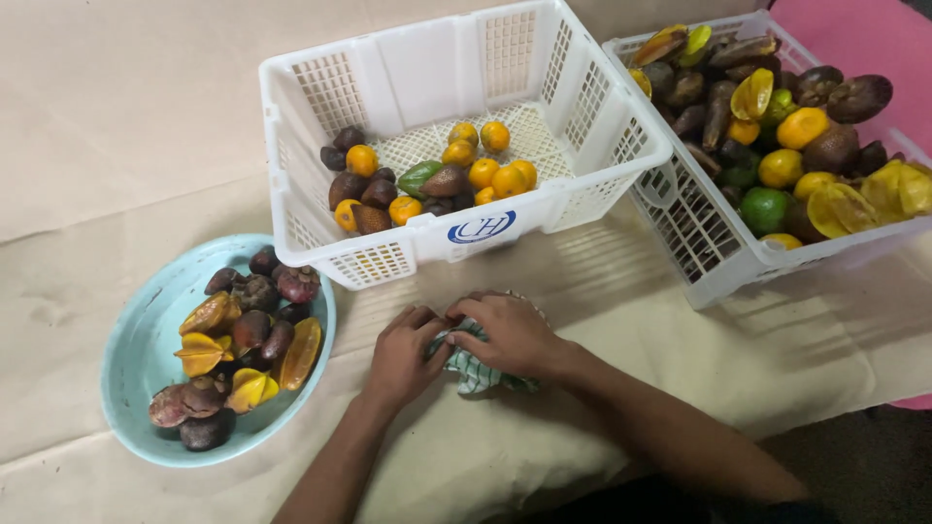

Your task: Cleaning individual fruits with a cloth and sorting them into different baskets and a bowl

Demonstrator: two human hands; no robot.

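Below the white basket [456,146], on the paper-covered surface [680,340], lay a green-checked cloth [476,374], bunched, long axis running left to right. Left hand [403,354] and right hand [510,330] both pressed curled fingers onto it. Blue bowl [146,349] sat left.

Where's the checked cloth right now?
The checked cloth is bunched under both hands at bottom centre, just before the near white basket, right of the blue bowl.

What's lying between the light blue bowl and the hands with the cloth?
Nothing: in the head view only bare tan table cover separates the light blue bowl from the left hand on the checked cloth.
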